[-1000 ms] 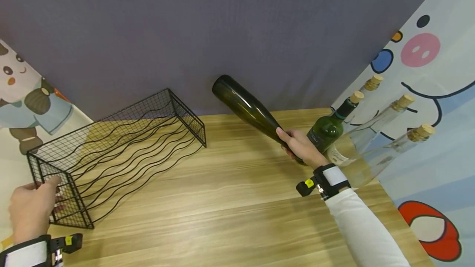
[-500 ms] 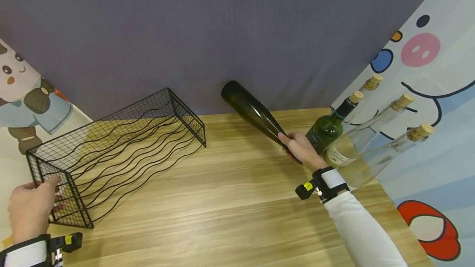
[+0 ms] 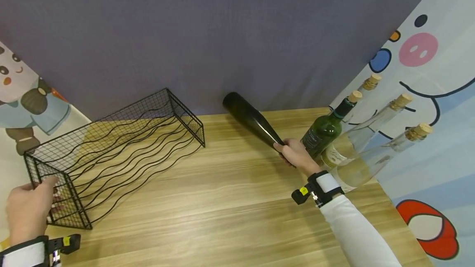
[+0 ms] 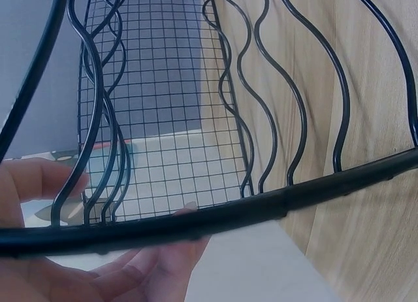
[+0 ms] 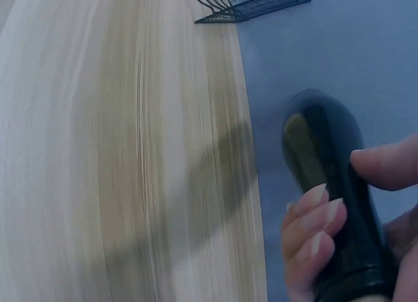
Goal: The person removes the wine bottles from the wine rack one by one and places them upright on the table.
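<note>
My right hand (image 3: 295, 154) grips a dark green wine bottle (image 3: 250, 117) by its neck. The bottle slants, with its base up and to the left, over the back part of the table. In the right wrist view, the thumb lies on one side of the bottle (image 5: 333, 151) and several fingers curl round the other. My left hand (image 3: 30, 207) holds the near left end of a black wire wine rack (image 3: 122, 151). In the left wrist view, thumb and fingers (image 4: 124, 276) lie on both sides of the rack's end frame.
Just right of my right hand stands a corked green bottle (image 3: 322, 133). Several clear corked bottles (image 3: 365, 166) stand beside it at the table's (image 3: 208, 209) right side. A grey partition (image 3: 230, 32) rises behind, and printed curtains (image 3: 426, 114) hang at the sides.
My right hand has moved slightly down with the dark bottle, whose base has dropped and shifted right. The left hand and the rack keep almost the same place.
</note>
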`<state>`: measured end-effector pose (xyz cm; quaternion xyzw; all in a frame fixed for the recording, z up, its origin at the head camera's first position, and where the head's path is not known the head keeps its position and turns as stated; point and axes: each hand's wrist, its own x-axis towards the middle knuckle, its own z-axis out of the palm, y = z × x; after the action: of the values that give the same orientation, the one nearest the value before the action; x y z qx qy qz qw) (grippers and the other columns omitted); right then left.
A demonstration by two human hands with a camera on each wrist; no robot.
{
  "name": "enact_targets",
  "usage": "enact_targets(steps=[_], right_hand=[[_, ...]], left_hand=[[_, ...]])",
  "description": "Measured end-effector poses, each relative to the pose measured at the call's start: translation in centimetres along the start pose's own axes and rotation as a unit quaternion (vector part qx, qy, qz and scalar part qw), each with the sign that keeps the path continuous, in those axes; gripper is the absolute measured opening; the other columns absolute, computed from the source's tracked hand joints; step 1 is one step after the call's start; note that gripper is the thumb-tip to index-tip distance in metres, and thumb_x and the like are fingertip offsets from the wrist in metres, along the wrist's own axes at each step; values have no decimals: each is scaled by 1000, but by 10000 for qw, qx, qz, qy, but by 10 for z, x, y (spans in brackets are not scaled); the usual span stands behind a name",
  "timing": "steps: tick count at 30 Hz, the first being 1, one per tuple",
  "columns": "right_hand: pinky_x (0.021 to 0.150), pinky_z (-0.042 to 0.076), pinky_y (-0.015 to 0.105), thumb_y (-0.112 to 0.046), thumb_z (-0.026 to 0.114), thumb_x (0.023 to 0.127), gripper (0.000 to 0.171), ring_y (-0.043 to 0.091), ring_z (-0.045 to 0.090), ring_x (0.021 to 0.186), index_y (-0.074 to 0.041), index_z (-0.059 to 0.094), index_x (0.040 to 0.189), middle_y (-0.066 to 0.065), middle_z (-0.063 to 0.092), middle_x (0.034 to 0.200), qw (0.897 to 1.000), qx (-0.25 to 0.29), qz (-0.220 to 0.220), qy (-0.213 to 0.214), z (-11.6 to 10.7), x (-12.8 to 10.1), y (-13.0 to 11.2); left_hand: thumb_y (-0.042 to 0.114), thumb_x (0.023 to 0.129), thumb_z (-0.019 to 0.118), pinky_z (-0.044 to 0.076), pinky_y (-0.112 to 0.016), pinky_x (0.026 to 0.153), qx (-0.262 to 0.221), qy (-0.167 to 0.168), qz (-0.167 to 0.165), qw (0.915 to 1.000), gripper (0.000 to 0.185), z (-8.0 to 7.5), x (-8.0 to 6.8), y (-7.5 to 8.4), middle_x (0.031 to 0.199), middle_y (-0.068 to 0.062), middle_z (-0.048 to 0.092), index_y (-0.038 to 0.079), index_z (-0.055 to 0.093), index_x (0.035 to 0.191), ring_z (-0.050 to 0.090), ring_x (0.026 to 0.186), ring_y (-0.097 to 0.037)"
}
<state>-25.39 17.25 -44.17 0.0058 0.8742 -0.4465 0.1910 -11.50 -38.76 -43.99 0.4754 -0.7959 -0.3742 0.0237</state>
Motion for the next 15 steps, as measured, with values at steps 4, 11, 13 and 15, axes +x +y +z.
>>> enact_targets(steps=[4, 11, 13, 15], right_hand=[[46, 32, 26, -31, 49, 101, 30, 14, 37, 48, -6, 53, 86, -1, 44, 56, 10000, -58, 7, 29, 3, 0, 1], [45, 30, 25, -30, 50, 101, 33, 13, 36, 46, -8, 53, 78, -3, 43, 55, 9999, -63, 87, 28, 4, 0, 5], [45, 29, 24, -30, 49, 102, 33, 13, 35, 46, -8, 53, 77, -2, 43, 55, 9999, -96, 66, 10, 4, 0, 6], [45, 30, 24, -29, 49, 102, 33, 13, 35, 46, -7, 53, 78, -2, 43, 56, 9999, -130, 49, -14, 4, 0, 7]], left_hand=[[38, 99, 31, 45, -25, 38, -121, -36, 24, 9999, 74, -1, -1, 1, 123, -39, 43, -14, 18, 150, 48, 57, -13], [41, 99, 31, 46, -30, 41, -36, -33, -6, 10000, 77, -1, 4, -2, 123, -39, 43, -13, 17, 151, 45, 50, -10], [42, 98, 31, 47, -30, 41, -64, -35, -13, 10000, 77, 0, 5, -2, 122, -39, 43, -12, 16, 151, 45, 50, -9], [41, 99, 30, 48, -28, 39, -122, -58, -10, 9999, 77, 0, 5, -2, 121, -38, 44, -12, 16, 151, 42, 48, -5]])
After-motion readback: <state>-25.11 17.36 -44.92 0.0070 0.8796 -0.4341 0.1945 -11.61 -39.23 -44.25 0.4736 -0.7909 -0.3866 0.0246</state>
